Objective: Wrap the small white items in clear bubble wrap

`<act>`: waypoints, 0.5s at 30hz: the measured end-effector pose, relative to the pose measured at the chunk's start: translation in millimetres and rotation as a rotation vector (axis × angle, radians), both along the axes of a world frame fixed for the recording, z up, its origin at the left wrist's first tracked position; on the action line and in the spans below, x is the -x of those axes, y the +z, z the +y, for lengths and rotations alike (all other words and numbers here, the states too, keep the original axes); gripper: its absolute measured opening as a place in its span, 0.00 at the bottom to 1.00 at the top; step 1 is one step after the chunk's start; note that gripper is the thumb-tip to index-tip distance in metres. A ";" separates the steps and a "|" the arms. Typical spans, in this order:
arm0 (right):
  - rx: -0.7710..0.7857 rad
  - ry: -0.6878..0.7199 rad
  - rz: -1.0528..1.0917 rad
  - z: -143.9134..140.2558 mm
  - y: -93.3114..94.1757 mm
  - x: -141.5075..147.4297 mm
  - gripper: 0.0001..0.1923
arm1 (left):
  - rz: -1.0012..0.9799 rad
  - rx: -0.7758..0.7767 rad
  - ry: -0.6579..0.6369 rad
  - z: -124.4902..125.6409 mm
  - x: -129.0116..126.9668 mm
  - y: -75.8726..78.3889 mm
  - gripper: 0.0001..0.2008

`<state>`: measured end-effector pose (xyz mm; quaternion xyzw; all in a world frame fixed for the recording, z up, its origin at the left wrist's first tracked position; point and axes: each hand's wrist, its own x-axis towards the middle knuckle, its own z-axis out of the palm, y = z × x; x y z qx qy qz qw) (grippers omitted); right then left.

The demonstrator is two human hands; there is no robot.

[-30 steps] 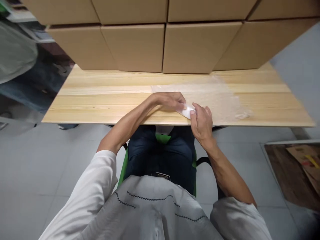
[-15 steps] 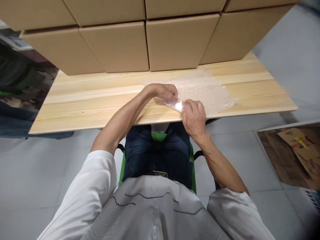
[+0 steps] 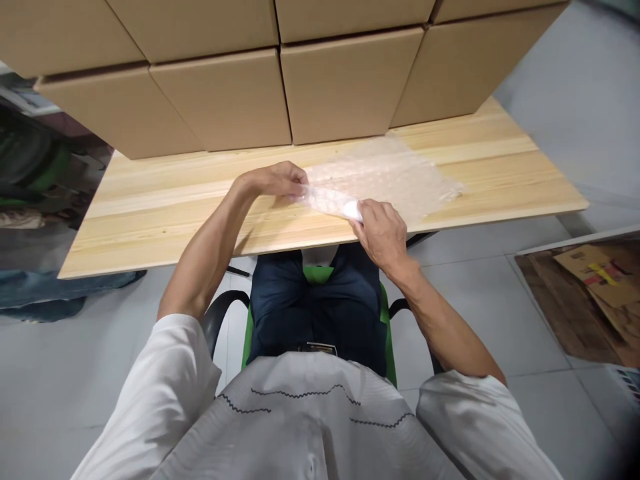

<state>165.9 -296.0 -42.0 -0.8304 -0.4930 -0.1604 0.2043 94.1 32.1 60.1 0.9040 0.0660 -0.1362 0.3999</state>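
Note:
A clear sheet of bubble wrap (image 3: pixel 395 170) lies spread on the wooden table, its near edge folded over a small, whitish, shiny item (image 3: pixel 351 211) whose kind I cannot make out. My right hand (image 3: pixel 383 230) is closed around the right end of this narrow bundle, close to the table's front edge. At the bundle's other end, my left hand (image 3: pixel 287 180) pinches the left edge of the bubble wrap. The wrap partly covers the item between my hands, and my right fingers hide its right end.
Brown cardboard boxes (image 3: pixel 223 103) are stacked in rows along the back of the wooden table (image 3: pixel 150 213). On the floor at the right lie flattened cardboard pieces (image 3: pixel 600 280). A chair armrest (image 3: pixel 220 313) stands below the table at my left.
My left hand has moved left, away from my right hand, and now holds the wrap's left edge. More of the folded bundle shows between my hands. My right hand stays about where it was.

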 end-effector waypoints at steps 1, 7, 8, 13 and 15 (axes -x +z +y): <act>0.000 0.005 0.005 -0.2 0.3 -0.6 0.20 | -0.013 -0.017 0.041 7.8 6.3 -2.0 0.04; 0.018 0.047 -0.002 -4.2 0.9 -7.0 0.20 | -0.208 -0.371 0.222 29.0 38.5 -17.3 0.09; 0.022 0.050 -0.006 -4.9 0.6 -8.0 0.20 | -0.305 -0.467 0.265 25.1 42.4 -21.4 0.12; 0.001 0.081 -0.009 -7.2 -2.8 -13.6 0.21 | -0.693 -0.682 0.068 -33.6 44.7 -48.4 0.24; -0.043 0.114 -0.012 -7.9 -4.8 -17.1 0.21 | -0.745 -0.676 -0.167 -63.3 35.5 -59.4 0.28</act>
